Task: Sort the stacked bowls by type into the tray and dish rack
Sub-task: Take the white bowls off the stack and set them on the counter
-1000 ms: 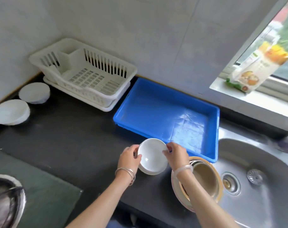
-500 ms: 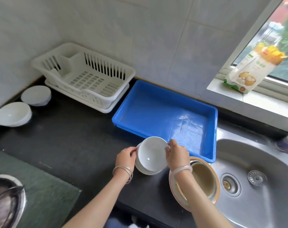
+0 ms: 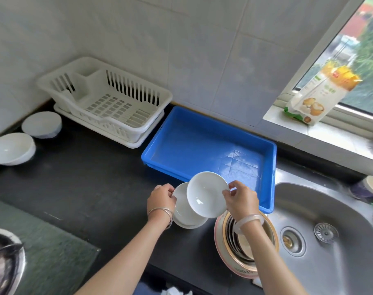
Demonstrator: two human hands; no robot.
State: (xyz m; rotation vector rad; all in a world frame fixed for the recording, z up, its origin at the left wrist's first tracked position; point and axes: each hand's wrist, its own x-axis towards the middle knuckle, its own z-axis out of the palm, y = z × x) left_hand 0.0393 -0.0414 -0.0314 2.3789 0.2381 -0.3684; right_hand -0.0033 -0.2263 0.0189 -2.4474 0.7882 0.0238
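Note:
A small stack of white bowls (image 3: 185,213) rests on the black counter in front of the blue tray (image 3: 202,135). My right hand (image 3: 241,199) grips the rim of the top white bowl (image 3: 207,193) and holds it lifted and tilted above the stack. My left hand (image 3: 161,198) pinches the left rim of the stack beneath. The white dish rack (image 3: 109,101) stands at the back left with nothing in it. The tray holds nothing either.
A stack of cream and metal bowls (image 3: 245,241) sits beside the sink (image 3: 330,231), under my right wrist. Two white bowls (image 3: 11,149) (image 3: 42,124) stand at the far left. A food bag (image 3: 321,92) is on the windowsill. A metal pot (image 3: 4,265) shows at bottom left.
My right hand has lifted the top white bowl off the stack and tilted it up toward the tray. My left hand stays on the rim of the stack below.

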